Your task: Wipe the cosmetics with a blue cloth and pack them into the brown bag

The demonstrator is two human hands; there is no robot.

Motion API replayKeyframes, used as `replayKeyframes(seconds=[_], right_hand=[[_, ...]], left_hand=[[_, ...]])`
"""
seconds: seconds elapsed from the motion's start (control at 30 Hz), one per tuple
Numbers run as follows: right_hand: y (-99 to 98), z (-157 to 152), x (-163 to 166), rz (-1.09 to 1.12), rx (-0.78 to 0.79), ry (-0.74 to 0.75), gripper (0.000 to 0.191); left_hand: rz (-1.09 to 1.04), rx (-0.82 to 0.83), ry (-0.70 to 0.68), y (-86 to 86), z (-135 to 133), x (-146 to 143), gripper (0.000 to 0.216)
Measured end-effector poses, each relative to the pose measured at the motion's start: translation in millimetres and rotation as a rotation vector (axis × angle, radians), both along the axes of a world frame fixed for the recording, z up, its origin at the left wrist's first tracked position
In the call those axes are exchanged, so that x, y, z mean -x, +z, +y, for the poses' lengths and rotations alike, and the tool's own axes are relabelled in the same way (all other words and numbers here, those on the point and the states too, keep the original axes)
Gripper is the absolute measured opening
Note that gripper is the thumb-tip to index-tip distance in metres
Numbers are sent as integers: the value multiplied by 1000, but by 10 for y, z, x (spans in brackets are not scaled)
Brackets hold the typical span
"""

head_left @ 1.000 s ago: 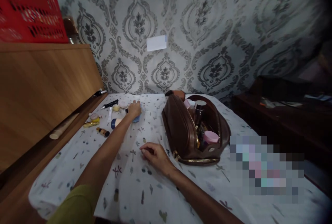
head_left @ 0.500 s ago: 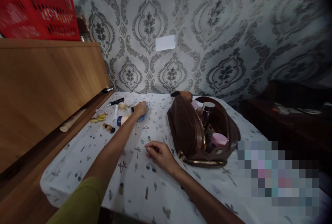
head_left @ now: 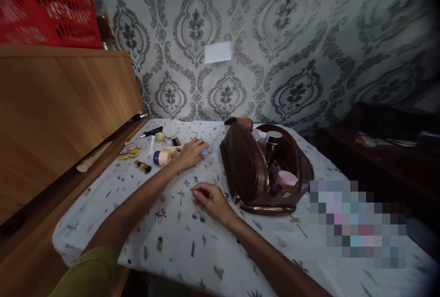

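My left hand [head_left: 192,152] is closed over a small blue item [head_left: 205,151] at the middle of the cloth; most of it is hidden under my fingers. Just left of that hand lie a jar with a dark blue lid [head_left: 161,157], a small black-rimmed pot [head_left: 176,141] and a white tube [head_left: 151,145]. My right hand [head_left: 211,200] rests on the cloth with loosely curled fingers and nothing in them. To its right stands a brown cosmetic bag [head_left: 245,168], unzipped, with a silver-capped bottle [head_left: 274,141] and a pink-lidded jar [head_left: 286,180] inside.
A gold-and-black lipstick [head_left: 142,166], a yellow tube [head_left: 127,155] and a black pen-like item [head_left: 151,132] lie at the left. A wooden cabinet [head_left: 65,118] with a red basket [head_left: 65,8] borders that side. Patterned wallpaper closes the back.
My left hand has moved to the right and slightly nearer, with the blue item under it, uncovering the small pots behind. My right hand has stayed in place.
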State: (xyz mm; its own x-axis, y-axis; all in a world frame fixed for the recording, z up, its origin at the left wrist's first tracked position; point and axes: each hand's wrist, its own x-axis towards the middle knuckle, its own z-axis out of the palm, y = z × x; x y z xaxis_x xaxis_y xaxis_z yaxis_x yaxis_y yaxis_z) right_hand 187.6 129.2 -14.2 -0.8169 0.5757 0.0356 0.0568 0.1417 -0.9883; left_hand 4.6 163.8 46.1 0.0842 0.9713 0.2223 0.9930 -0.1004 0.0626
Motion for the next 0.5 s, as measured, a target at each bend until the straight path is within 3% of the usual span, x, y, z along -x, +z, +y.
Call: replayKeyframes(seconds=[0.2, 0.4, 0.5], right_hand=[[32, -9, -11, 3, -7, 5, 18], [16, -9, 1, -2, 23, -1, 17], [7, -7, 2, -4, 29, 0, 17]], left_hand=[[-97, -3, -87, -6, -94, -42, 44], [-403, -39, -196, 33, -223, 85, 32], [-677, -68, -159, 14, -244, 160, 20]])
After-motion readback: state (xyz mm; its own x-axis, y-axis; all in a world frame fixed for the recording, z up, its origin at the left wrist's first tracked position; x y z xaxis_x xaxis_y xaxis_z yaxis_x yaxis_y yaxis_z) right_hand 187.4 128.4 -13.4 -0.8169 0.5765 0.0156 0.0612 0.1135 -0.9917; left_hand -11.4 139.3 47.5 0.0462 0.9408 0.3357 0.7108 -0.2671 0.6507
